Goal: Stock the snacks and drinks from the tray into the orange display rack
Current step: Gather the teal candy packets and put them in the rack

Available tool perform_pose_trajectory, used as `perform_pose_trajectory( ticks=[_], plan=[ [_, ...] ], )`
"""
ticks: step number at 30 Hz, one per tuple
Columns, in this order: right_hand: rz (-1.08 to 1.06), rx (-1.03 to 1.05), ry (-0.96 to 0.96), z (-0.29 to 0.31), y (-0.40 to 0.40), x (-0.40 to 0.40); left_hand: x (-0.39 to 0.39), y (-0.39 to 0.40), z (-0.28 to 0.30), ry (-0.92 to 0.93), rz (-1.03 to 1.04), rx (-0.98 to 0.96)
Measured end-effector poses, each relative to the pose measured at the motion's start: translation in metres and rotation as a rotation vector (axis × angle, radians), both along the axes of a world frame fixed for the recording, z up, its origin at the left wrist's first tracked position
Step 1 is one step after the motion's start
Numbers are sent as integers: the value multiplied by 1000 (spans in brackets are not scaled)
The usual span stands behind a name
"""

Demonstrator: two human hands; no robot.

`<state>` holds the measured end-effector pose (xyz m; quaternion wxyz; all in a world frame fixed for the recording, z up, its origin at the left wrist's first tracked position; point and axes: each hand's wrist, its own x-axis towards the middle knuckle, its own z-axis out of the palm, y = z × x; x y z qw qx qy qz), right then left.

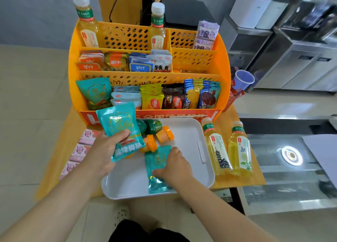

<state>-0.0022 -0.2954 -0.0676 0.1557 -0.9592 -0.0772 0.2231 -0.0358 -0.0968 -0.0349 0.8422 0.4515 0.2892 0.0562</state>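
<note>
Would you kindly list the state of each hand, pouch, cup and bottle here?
Left hand: holds a teal pouch above the tray.
Right hand: grips a second pouch lying in the tray.
Small cups: tipped over in the tray.
Two bottles: lying beside the tray, capped.

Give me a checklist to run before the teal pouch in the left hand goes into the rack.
1. Left hand grips the raised teal pouch: ok.
2. Matching teal pouches sit in the front left slot of the orange rack: ok.
3. Room left in that slot: cannot tell.
4. Right hand holds the second teal pouch, still in the white tray: ok.
5. Tray emptied: not ok, small jars remain.
</note>
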Motion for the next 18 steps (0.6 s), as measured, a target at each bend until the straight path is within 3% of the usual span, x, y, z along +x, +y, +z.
perform_pose_trajectory(
  ticks=[4, 8, 14, 18],
  plan=[
    [-183, 214, 184, 11, -14, 18, -3, -7, 3, 12, -48, 77],
    [-386, 489, 203, 40, -26, 32, -7, -18, 2, 67, -83, 262],
    [-202, 673, -127, 78, 20, 27, -3, -45, 9, -17, -137, 302],
    [-225, 743, -34, 84, 45, 21, -2, -42, 13, -21, -150, 321]
  ],
)
